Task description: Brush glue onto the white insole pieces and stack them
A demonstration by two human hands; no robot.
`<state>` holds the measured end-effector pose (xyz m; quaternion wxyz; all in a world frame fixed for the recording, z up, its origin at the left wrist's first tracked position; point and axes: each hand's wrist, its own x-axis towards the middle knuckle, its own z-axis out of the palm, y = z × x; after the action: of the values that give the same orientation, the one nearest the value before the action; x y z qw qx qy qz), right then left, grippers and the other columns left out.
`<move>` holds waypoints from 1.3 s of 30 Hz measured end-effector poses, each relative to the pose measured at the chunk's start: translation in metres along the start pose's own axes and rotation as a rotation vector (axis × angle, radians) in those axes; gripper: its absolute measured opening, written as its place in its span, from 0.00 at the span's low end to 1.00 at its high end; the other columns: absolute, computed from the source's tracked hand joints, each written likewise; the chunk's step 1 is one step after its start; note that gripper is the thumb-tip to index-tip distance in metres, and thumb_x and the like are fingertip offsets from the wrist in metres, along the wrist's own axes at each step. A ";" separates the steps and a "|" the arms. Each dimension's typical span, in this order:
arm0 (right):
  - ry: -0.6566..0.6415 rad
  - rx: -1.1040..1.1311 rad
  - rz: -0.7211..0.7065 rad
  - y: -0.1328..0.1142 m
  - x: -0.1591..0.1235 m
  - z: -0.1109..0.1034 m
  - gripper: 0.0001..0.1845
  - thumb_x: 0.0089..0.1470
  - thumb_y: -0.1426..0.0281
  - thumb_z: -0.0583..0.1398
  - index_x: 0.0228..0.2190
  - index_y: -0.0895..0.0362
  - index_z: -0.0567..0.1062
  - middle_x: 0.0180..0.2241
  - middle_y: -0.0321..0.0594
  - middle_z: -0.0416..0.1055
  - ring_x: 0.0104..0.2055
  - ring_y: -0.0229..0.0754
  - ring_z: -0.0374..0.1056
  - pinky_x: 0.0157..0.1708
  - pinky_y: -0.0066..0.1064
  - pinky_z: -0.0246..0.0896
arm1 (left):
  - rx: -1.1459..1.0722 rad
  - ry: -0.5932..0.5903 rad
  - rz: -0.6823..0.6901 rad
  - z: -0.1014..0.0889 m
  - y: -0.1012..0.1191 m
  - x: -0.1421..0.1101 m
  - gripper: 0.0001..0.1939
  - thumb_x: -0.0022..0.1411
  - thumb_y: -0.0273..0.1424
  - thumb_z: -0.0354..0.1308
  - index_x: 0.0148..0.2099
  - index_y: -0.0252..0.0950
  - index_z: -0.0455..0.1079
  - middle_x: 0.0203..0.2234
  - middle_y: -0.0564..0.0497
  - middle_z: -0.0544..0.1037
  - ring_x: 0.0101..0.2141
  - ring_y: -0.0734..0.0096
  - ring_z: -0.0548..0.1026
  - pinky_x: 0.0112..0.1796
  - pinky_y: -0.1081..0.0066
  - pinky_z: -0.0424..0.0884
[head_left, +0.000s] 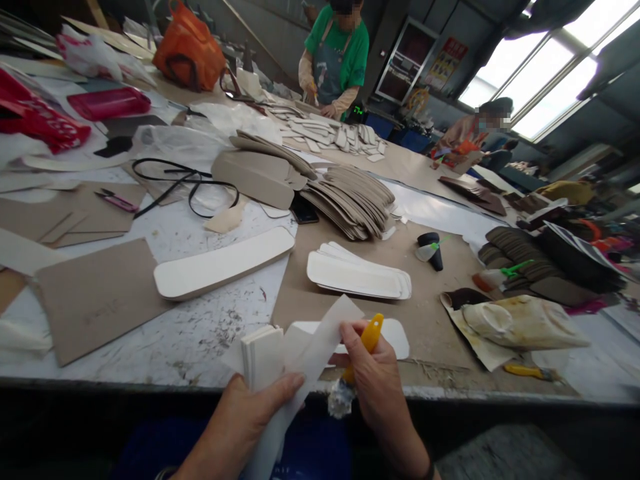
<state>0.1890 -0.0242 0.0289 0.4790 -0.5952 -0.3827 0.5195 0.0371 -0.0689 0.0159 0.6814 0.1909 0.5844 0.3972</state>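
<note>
Thin strip drawn taut between two hands, brush held alongside

From the hands, a flat, matt brown board with straight edges lay at 10 o'clock on the scuffed white surface. At 11 o'clock sat a long, smooth white pad with rounded corners. The stack of white strips, soft and layered, was in the left hand; the loose strip, thin and translucent, slanted from it toward 1 o'clock. Curved brown pieces leaned in a ridged heap at 12 o'clock, with white panels fanned at 1 o'clock.

The left hand reached up from 7 o'clock, its thumb pressed over the loose strip; its other fingers were mostly hidden. The right hand came from 5 o'clock, thumb and forefinger pinching the strip's upper end, while the same hand gripped a yellow-handled brush, its clotted, whitish bristles pointing to 7 o'clock.

Counted left to right: one board, one pad, one loose strip, at least three fanned panels, and two brushes, the second brush lying at 3 o'clock.
</note>
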 end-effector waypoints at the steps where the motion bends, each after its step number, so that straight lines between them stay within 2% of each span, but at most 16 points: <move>1: 0.010 0.063 0.013 -0.002 0.001 -0.004 0.25 0.42 0.49 0.69 0.27 0.56 0.71 0.25 0.33 0.67 0.23 0.36 0.65 0.20 0.26 0.62 | -0.003 -0.033 -0.028 -0.003 -0.004 -0.001 0.27 0.38 0.46 0.74 0.39 0.36 0.77 0.27 0.49 0.82 0.29 0.60 0.77 0.32 0.67 0.73; 4: -0.001 0.176 0.047 -0.011 0.004 -0.020 0.25 0.40 0.52 0.71 0.25 0.55 0.66 0.20 0.28 0.62 0.21 0.32 0.59 0.20 0.24 0.60 | -0.051 -0.127 -0.118 -0.012 -0.013 -0.002 0.27 0.39 0.46 0.74 0.39 0.36 0.77 0.31 0.48 0.83 0.33 0.59 0.78 0.35 0.66 0.74; 7: -0.046 0.148 0.109 -0.027 0.003 -0.048 0.24 0.42 0.53 0.71 0.27 0.53 0.65 0.17 0.25 0.58 0.17 0.32 0.55 0.18 0.24 0.57 | -0.078 -0.071 -0.081 -0.020 -0.014 0.000 0.21 0.43 0.46 0.73 0.33 0.37 0.74 0.23 0.54 0.78 0.27 0.68 0.73 0.31 0.71 0.69; 9: -0.135 0.025 0.138 -0.040 0.003 -0.067 0.22 0.45 0.53 0.69 0.27 0.53 0.66 0.17 0.25 0.58 0.17 0.32 0.53 0.16 0.23 0.53 | -0.071 0.021 -0.026 -0.023 -0.009 0.004 0.20 0.45 0.46 0.72 0.33 0.37 0.73 0.19 0.57 0.73 0.24 0.72 0.68 0.27 0.73 0.65; 12: -0.359 -0.320 0.093 -0.055 0.008 -0.081 0.17 0.49 0.55 0.66 0.25 0.55 0.71 0.18 0.30 0.62 0.18 0.34 0.54 0.16 0.24 0.49 | -0.051 0.060 -0.047 -0.022 0.003 0.012 0.27 0.43 0.46 0.72 0.42 0.36 0.73 0.16 0.59 0.71 0.22 0.72 0.66 0.26 0.73 0.63; 14: -0.495 -0.559 -0.010 -0.059 0.016 -0.076 0.15 0.51 0.58 0.64 0.22 0.55 0.73 0.19 0.31 0.64 0.20 0.35 0.55 0.18 0.25 0.49 | -0.011 0.032 -0.071 -0.018 0.012 0.016 0.27 0.42 0.47 0.71 0.41 0.35 0.73 0.14 0.59 0.70 0.20 0.73 0.66 0.26 0.73 0.63; 17: -0.641 -0.802 -0.143 -0.053 0.033 -0.051 0.14 0.53 0.67 0.62 0.19 0.55 0.71 0.18 0.30 0.64 0.20 0.35 0.55 0.20 0.25 0.48 | 0.086 -0.019 -0.129 -0.010 0.022 0.024 0.22 0.40 0.50 0.68 0.22 0.36 0.68 0.12 0.56 0.68 0.18 0.74 0.65 0.23 0.73 0.61; 19: -0.699 -0.908 -0.160 -0.046 0.044 -0.033 0.11 0.53 0.70 0.62 0.19 0.55 0.73 0.17 0.29 0.64 0.20 0.34 0.56 0.21 0.25 0.47 | 0.131 -0.046 -0.166 -0.006 0.026 0.029 0.24 0.40 0.49 0.67 0.16 0.38 0.61 0.11 0.55 0.67 0.17 0.75 0.64 0.22 0.73 0.61; 22: -0.715 -1.066 -0.168 -0.036 0.059 -0.013 0.09 0.52 0.71 0.64 0.22 0.55 0.76 0.17 0.29 0.65 0.20 0.35 0.57 0.21 0.26 0.45 | 0.141 -0.061 -0.191 -0.004 0.031 0.036 0.20 0.38 0.45 0.67 0.17 0.38 0.62 0.12 0.57 0.66 0.16 0.76 0.64 0.22 0.73 0.63; 25: -0.724 -1.209 -0.199 -0.029 0.067 -0.005 0.08 0.54 0.70 0.65 0.24 0.55 0.78 0.19 0.32 0.69 0.21 0.37 0.60 0.22 0.27 0.44 | 0.151 -0.056 -0.209 -0.003 0.033 0.040 0.18 0.38 0.42 0.67 0.18 0.39 0.61 0.11 0.59 0.64 0.16 0.77 0.63 0.21 0.73 0.63; 29: -0.754 -1.279 -0.218 -0.024 0.070 -0.001 0.06 0.56 0.68 0.64 0.28 0.55 0.79 0.23 0.37 0.74 0.24 0.40 0.64 0.23 0.28 0.45 | 0.192 -0.054 -0.200 -0.001 0.034 0.042 0.18 0.38 0.41 0.66 0.16 0.39 0.60 0.11 0.57 0.66 0.16 0.75 0.64 0.21 0.73 0.62; 34: -0.757 -1.324 -0.252 -0.021 0.070 0.002 0.06 0.57 0.67 0.64 0.30 0.54 0.80 0.26 0.39 0.76 0.27 0.43 0.68 0.23 0.29 0.45 | 0.240 -0.045 -0.174 0.001 0.037 0.040 0.19 0.39 0.44 0.64 0.14 0.39 0.60 0.11 0.55 0.67 0.17 0.74 0.65 0.23 0.72 0.63; 39: -0.761 -1.392 -0.243 -0.023 0.070 0.006 0.07 0.58 0.66 0.63 0.33 0.54 0.81 0.29 0.42 0.79 0.30 0.46 0.72 0.24 0.31 0.47 | 0.305 0.018 -0.152 0.005 0.034 0.042 0.18 0.38 0.43 0.65 0.14 0.39 0.63 0.10 0.54 0.68 0.16 0.72 0.65 0.23 0.70 0.61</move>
<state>0.1957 0.0488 0.0333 -0.1123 -0.4936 -0.8180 0.2732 0.0309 -0.0152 0.0148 0.6673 0.2437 0.6567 0.2531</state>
